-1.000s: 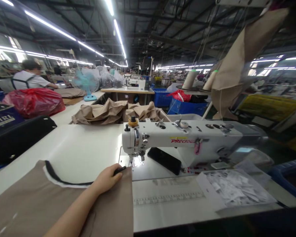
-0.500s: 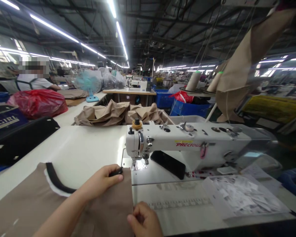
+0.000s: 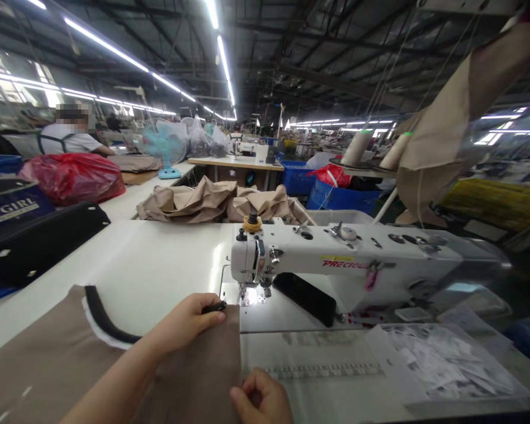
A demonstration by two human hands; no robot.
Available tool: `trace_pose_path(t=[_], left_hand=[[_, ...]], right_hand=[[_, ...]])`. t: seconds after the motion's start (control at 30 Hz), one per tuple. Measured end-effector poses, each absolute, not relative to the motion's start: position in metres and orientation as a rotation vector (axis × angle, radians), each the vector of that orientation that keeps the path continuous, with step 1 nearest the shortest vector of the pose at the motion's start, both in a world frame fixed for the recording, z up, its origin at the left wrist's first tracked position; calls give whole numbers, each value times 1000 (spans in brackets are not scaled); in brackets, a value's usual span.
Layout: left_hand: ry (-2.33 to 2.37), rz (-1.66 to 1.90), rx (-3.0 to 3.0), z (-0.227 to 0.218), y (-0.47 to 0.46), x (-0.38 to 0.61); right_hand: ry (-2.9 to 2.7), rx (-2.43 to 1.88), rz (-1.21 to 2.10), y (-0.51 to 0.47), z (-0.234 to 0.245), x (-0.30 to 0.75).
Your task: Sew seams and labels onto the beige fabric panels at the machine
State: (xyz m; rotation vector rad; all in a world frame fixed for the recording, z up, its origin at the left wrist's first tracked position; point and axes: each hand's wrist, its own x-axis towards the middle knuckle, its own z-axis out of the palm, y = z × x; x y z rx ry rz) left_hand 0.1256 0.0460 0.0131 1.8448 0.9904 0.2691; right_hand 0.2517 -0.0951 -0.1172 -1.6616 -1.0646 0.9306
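My left hand (image 3: 198,318) lies on a brown fabric piece (image 3: 198,371) with its fingers closed around a small black tool (image 3: 214,307), whose kind is mostly hidden. The tool's tip points toward the needle area of a white sewing machine (image 3: 282,253). At the fabric's right edge, my right hand (image 3: 262,397) is closed, its thumb and curled forefinger at the cloth; the exact pinch is partly hidden. A curved black band (image 3: 110,324) with a white edge runs along the fabric's upper left side. No fabric lies under the presser foot.
A black phone (image 3: 307,299) rests beneath the machine arm. On the right, a box of white labels (image 3: 446,359) sits past a ruler marking (image 3: 322,370). Crumpled brown cloth (image 3: 203,200) is piled behind the table. Thread cones (image 3: 357,148) stand right; a black case (image 3: 44,241) is left.
The whole scene has shifted slightly to the right as the camera turned a little. Both hands and the fabric keep nearly the same places relative to the machine.
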Motion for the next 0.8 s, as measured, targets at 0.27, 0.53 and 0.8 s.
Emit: trace_pose_path(t=[0.27, 0.53, 0.8], left_hand=[[1006, 311, 1838, 11, 43, 127], [1195, 290, 2160, -2, 51, 138], [1465, 185, 2335, -45, 87, 157]], right_hand=[[-938, -1564, 1027, -94, -104, 250], [-1004, -1546, 1175, -80, -88, 255], [-1584, -1978, 792, -35, -67, 272]])
